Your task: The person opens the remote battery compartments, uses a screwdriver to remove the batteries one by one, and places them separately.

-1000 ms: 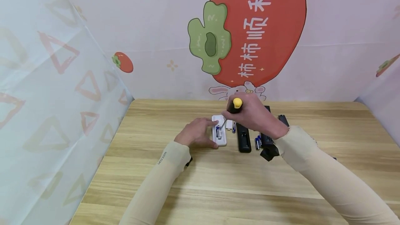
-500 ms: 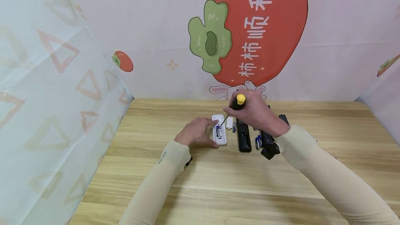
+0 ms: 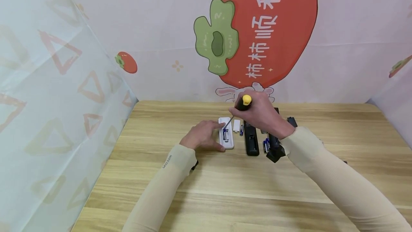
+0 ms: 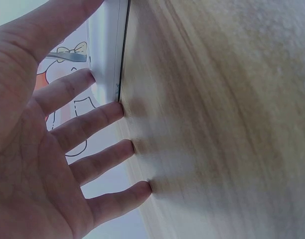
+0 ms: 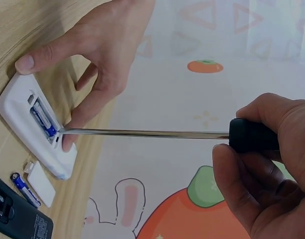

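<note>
A white remote control [image 3: 229, 143] lies back side up, its battery compartment uncovered. One blue-and-silver battery [image 5: 43, 118] sits in that compartment. My left hand [image 3: 202, 135] holds the remote between thumb and index finger near its two ends; the other fingers spread onto the table in the left wrist view. My right hand [image 3: 259, 110] grips a screwdriver [image 5: 152, 133] by its black-and-yellow handle. The metal shaft slants down to the compartment, and its tip touches or nearly touches the edge by the battery's end.
Right of the remote lie a white battery cover [image 3: 236, 126], a loose battery [image 3: 241, 130] and a black remote [image 3: 251, 142]. Further right are blue batteries [image 3: 266, 145] and another black remote [image 3: 274, 140], partly behind my right arm. A patterned backdrop [image 3: 167, 81] rises behind the table.
The screwdriver tip has shifted from beside the battery toward its far end. My right hand has risen slightly, with the handle a little further back. The left hand has stayed on the remote.
</note>
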`<state>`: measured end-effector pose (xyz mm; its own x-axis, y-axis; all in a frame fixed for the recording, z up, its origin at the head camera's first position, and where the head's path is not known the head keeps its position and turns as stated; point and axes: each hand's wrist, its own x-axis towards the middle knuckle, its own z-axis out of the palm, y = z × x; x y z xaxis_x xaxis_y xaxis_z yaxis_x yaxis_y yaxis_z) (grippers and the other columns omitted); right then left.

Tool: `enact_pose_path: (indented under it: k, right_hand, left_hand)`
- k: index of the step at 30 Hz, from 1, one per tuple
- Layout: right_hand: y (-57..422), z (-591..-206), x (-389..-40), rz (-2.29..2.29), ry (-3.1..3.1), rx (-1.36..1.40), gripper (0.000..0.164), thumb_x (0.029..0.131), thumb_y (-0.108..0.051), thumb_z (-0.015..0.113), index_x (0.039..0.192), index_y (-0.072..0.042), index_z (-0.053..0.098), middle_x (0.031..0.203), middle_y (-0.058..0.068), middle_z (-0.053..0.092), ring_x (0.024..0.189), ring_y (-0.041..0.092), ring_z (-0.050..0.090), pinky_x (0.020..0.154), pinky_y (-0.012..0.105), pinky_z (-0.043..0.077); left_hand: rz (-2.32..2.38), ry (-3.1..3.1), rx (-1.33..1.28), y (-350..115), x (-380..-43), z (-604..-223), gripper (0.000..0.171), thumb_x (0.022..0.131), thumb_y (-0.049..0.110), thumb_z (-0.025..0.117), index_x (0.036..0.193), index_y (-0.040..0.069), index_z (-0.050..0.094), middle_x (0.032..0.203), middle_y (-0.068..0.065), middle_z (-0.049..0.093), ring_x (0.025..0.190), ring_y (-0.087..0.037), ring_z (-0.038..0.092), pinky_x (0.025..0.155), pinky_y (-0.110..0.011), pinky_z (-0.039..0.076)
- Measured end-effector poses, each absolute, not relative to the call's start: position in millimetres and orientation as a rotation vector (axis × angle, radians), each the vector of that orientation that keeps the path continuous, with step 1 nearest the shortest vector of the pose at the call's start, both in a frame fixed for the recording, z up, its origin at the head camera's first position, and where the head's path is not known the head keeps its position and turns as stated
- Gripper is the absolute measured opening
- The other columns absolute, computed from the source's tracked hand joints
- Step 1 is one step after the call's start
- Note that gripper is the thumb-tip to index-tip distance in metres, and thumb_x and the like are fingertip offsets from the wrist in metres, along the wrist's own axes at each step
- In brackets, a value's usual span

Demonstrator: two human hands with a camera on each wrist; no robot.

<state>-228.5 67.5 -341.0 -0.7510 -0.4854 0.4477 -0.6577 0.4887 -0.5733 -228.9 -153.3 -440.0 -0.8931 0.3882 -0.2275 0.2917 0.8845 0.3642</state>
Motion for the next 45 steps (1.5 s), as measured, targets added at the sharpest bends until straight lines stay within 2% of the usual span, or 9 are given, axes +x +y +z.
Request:
enact_pose_path:
  k: [11,25,27,38,45]
  right_hand:
    - [68,-341,-230,1.121,-2.53,0.962,0.014,0.087,-0.016,0.081,0.08,-0.016,0.069,0.08,-0.005,0.064,0.081,0.014,0.062,0.073,0.037,0.052]
    - [66,-343,-229,1.067,-2.514,1.044,0.014,0.086,-0.014,0.082,0.078,-0.016,0.07,0.076,-0.008,0.065,0.086,0.017,0.058,0.079,0.04,0.05]
    - [64,-343,-228,1.036,-2.515,1.068,0.015,0.085,-0.015,0.083,0.079,-0.016,0.069,0.077,-0.008,0.065,0.088,0.017,0.056,0.078,0.039,0.05]
    - [60,-341,-219,0.964,-2.504,1.257,0.02,0.083,-0.015,0.087,0.08,-0.017,0.067,0.08,-0.007,0.059,0.078,0.013,0.057,0.068,0.029,0.055]
    - [56,-341,-218,0.846,-2.471,1.31,0.024,0.082,-0.018,0.087,0.078,-0.016,0.063,0.076,-0.007,0.056,0.073,0.011,0.056,0.064,0.027,0.052]
  left_hand:
    - [0.467,2.759,0.495,-152,-229,-440,0.096,0.071,0.052,0.091,0.153,0.032,0.046,0.154,-0.002,0.048,0.139,-0.027,0.046,0.11,-0.052,0.04]
    - [0.474,2.756,0.501,-151,-228,-439,0.096,0.071,0.051,0.091,0.154,0.03,0.046,0.154,-0.003,0.048,0.137,-0.026,0.047,0.11,-0.048,0.041]
    - [0.478,2.756,0.497,-151,-228,-439,0.096,0.071,0.05,0.091,0.154,0.03,0.046,0.154,-0.003,0.048,0.137,-0.026,0.046,0.11,-0.048,0.041]
    - [0.446,2.763,0.526,-153,-230,-440,0.097,0.071,0.053,0.09,0.154,0.03,0.046,0.151,-0.002,0.051,0.134,-0.025,0.05,0.105,-0.05,0.046]
    - [0.458,2.774,0.551,-153,-229,-440,0.091,0.07,0.05,0.091,0.15,0.031,0.052,0.14,0.001,0.059,0.121,-0.023,0.055,0.098,-0.048,0.049]
